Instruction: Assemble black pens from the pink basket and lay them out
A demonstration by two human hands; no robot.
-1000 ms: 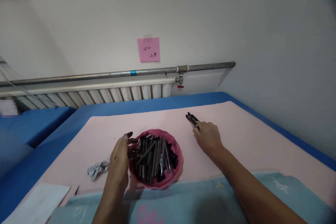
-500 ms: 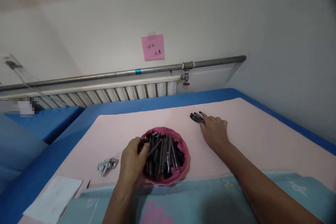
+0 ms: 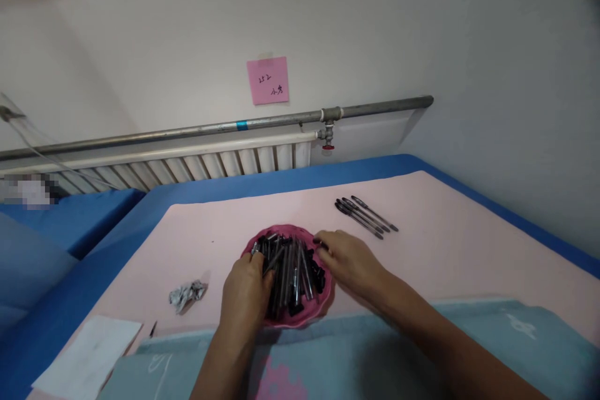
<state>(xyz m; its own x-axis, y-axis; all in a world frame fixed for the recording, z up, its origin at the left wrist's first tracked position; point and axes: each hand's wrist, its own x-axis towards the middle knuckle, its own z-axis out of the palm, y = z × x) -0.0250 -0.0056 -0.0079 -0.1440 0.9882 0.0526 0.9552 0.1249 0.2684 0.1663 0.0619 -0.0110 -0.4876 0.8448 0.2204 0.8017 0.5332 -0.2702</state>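
see-through plastic pen barrels (image 3: 285, 275) lie in a round pink wavy-rimmed basket (image 3: 312, 311), right of the nearer left hand (image 3: 246, 290), long axes mostly pointing forward; they look smoky. its fingers half curl among them; the right hand (image 3: 347, 259) bends at the basket's right side. what either grips, i cannot tell.

The left forearm (image 3: 227, 356) rises steeply from the bottom of the view, while the right forearm (image 3: 438, 334) slants in from the lower right. The left grip (image 3: 244, 287) shows its back, fingers bent forward and partly hidden. The right grip (image 3: 350, 257) turns inward near it, fingers curled, thumb close beside them.
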